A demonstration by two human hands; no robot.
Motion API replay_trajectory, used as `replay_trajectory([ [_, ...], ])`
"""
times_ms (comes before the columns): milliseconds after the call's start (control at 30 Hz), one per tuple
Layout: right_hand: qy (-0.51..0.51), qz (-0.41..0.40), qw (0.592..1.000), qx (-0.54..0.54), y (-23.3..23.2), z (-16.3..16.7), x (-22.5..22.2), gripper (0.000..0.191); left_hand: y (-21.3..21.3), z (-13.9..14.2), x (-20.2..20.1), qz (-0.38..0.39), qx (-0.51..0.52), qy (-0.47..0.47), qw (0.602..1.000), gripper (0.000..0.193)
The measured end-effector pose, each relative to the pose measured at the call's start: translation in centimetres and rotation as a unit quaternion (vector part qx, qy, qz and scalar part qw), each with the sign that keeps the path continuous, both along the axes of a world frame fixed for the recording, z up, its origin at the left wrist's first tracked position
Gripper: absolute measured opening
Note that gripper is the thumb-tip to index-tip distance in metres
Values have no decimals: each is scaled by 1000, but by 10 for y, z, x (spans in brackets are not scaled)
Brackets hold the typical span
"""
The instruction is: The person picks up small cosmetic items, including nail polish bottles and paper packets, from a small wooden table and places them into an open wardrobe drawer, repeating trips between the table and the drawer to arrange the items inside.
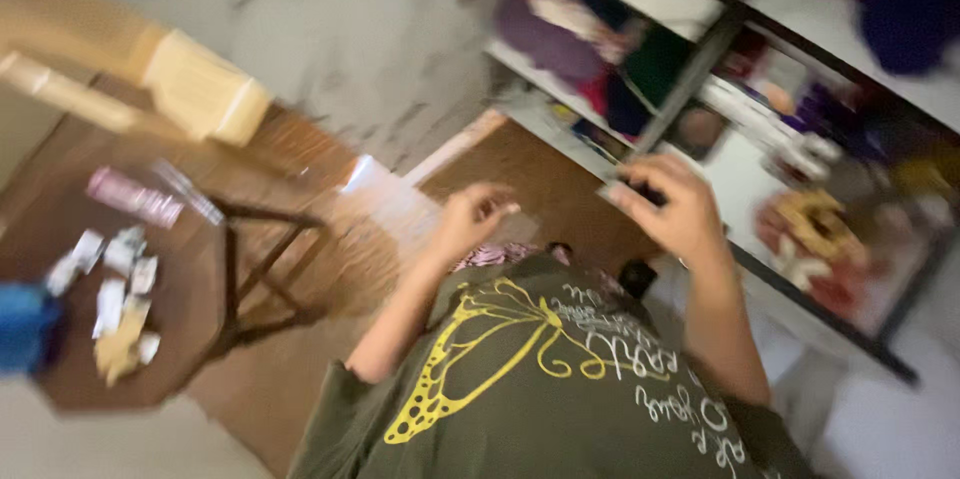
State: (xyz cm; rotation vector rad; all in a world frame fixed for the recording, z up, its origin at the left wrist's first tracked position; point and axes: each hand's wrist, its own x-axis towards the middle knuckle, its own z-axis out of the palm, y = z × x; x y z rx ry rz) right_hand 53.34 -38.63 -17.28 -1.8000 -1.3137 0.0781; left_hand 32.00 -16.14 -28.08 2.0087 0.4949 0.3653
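The view is blurred and tilted. My right hand (672, 211) is raised in front of a shelf unit (700, 59), and its fingers pinch a small flat object (628, 191), dark and light, which the blur leaves unclear. My left hand (470, 219) is held up beside it, a little apart, over the wooden floor. Its fingers are curled in and nothing shows in them. Below both arms lies my olive green shirt (540, 379) with a yellow butterfly print.
The black-framed shelf unit with white boards holds several colourful, blurred items on the right. At left, a round wooden table (190, 329) carries small pale packets (120, 279) and a pink tube (133, 197). A black metal frame (262, 259) and a beige box (205, 89) stand nearby.
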Motion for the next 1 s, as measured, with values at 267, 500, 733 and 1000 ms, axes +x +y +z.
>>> replay_trajectory([
  [267,126,232,957,-119,135,-61,-120,28,15,-27,-175,202,57,16,978,25],
  [500,195,434,825,-306,192,-118,-249,33,-25,-43,-296,398,44,49,915,15],
  [733,116,557,734,-371,240,-150,-328,36,-78,-67,-364,531,-64,18,844,19],
  [1000,106,588,734,-322,275,-179,-440,33,-109,-69,-438,639,-64,35,766,14],
])
